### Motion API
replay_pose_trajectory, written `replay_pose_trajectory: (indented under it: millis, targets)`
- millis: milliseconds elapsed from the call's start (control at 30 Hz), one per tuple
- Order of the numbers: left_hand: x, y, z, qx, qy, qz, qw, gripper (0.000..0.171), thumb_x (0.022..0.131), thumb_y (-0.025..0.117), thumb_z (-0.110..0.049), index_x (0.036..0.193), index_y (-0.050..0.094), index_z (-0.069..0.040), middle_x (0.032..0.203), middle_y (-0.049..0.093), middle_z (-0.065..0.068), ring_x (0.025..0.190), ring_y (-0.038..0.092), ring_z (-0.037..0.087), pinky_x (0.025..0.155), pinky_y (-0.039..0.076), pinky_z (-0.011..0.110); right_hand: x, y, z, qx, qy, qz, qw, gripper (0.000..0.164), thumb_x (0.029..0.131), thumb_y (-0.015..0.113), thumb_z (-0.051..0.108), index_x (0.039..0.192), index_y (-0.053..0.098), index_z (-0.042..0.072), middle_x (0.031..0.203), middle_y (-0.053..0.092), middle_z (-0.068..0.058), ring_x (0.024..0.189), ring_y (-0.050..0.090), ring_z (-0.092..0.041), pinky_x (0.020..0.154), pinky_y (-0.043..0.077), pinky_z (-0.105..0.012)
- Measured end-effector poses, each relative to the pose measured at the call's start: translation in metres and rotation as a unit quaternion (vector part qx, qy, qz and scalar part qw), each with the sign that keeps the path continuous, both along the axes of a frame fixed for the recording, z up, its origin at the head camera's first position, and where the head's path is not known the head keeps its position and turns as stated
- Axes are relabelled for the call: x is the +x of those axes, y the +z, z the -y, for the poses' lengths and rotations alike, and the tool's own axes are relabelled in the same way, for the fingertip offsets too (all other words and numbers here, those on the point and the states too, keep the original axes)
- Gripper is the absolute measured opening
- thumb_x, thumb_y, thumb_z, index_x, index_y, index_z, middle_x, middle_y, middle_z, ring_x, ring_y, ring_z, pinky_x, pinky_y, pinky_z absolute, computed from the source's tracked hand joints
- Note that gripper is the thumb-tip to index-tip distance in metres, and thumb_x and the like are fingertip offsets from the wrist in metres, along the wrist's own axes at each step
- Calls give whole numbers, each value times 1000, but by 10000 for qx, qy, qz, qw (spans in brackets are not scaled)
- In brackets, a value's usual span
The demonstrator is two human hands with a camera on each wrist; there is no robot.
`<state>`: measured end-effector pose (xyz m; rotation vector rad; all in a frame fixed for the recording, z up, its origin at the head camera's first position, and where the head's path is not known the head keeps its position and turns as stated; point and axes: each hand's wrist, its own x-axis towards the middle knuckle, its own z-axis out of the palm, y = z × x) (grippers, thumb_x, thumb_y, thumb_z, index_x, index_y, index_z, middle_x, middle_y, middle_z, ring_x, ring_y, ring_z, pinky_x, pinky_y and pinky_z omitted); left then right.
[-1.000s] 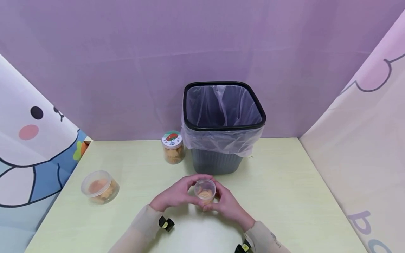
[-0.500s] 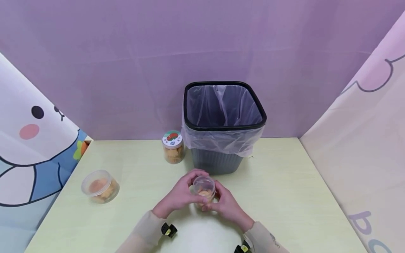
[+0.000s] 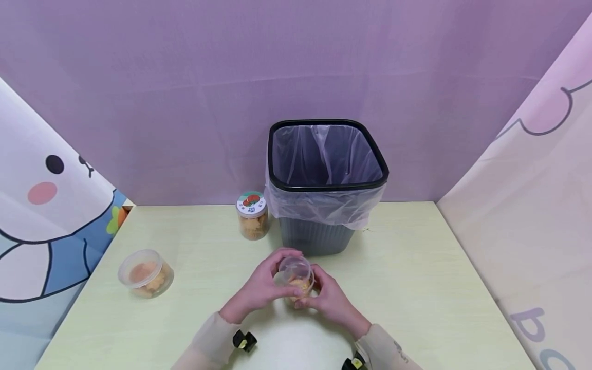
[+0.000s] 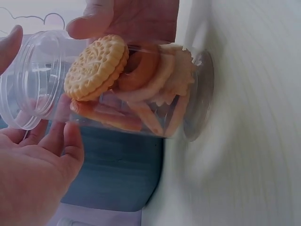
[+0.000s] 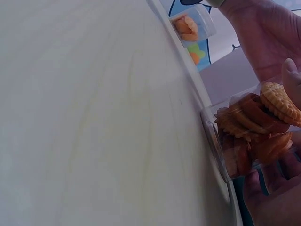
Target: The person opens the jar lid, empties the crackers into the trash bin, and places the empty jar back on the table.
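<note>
Both hands are at a clear plastic jar (image 3: 302,285) of biscuits, standing on the table in front of the bin. Fingers and thumb of my left hand (image 3: 261,283) curl round its clear lid (image 3: 295,266), which sits slightly raised and tilted. Whether the lid is wholly apart from the jar I cannot tell. Lower down, my right hand (image 3: 335,302) grips the jar's body from the right. In the left wrist view, a round patterned biscuit (image 4: 96,68) lies above ring-shaped and stick-shaped pieces. The right wrist view shows the jar's base on or very near the tabletop.
Behind the hands stands a grey bin (image 3: 316,236) with a black rim and a clear liner. A second biscuit jar (image 3: 253,226) with a printed white lid is beside it. Another clear-topped tub (image 3: 147,275) of biscuits stands at left. Fabric walls (image 3: 194,128) enclose the table (image 3: 416,288).
My left hand has moved slightly up and left, and the clear lid has risen and tilted with it. The right hand has hardly moved.
</note>
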<state>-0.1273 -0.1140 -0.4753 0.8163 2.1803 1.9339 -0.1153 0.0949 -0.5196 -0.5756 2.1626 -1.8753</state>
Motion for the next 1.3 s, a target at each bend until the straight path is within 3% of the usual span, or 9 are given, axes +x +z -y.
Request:
replay_pose_trajectory:
  millis: [467,633,767,867,1033,1167,1300]
  targets:
    - [0,-4,24,80,336,-164,9993,69,77,82,3,138,50,0,133,56,15,121,54,30,96,46,40,-1,-1,1,140,11,-119,9998,69,70,90,12,130,56,15,127,62,1,118,57,-20,101,44,-34]
    - [0,-8,35,36,454,-219,9987,67,80,81,1,139,50,-3,139,51,18,123,53,30,92,47,44,-1,-1,1,173,9,-117,9998,68,71,90,14,130,56,12,128,62,-4,119,57,-22,102,44,-34]
    - [1,-11,43,-29,572,-259,9980,65,82,79,0,139,50,-5,140,51,20,123,51,37,91,47,45,-1,0,1,122,38,-44,9999,66,72,89,12,130,56,10,130,62,-5,120,56,-24,102,43,-32]
    - [2,-13,47,-79,696,-181,9974,65,82,78,3,139,50,-8,141,51,21,124,50,41,92,47,45,1,2,1,41,83,-14,10000,66,73,88,9,130,56,8,132,62,-6,121,55,-26,102,42,-31]
    - [3,-15,52,-278,1054,27,9940,67,82,77,4,142,50,-13,142,51,18,126,50,34,98,41,42,2,3,1,-2,80,-13,10000,66,73,87,6,131,55,6,133,61,-8,122,55,-28,103,41,-29]
    - [3,-17,54,-473,1391,197,9890,67,84,78,0,143,50,-16,143,52,13,129,50,31,104,37,52,2,4,1,14,52,20,10000,67,72,87,6,130,56,6,132,62,-7,121,55,-27,103,41,-30]
    - [1,-20,54,-554,1594,383,9849,66,84,78,-1,142,50,-12,143,53,12,131,49,34,106,32,60,2,4,1,86,11,67,9999,67,70,89,9,129,57,8,130,63,-4,121,55,-25,103,41,-31]
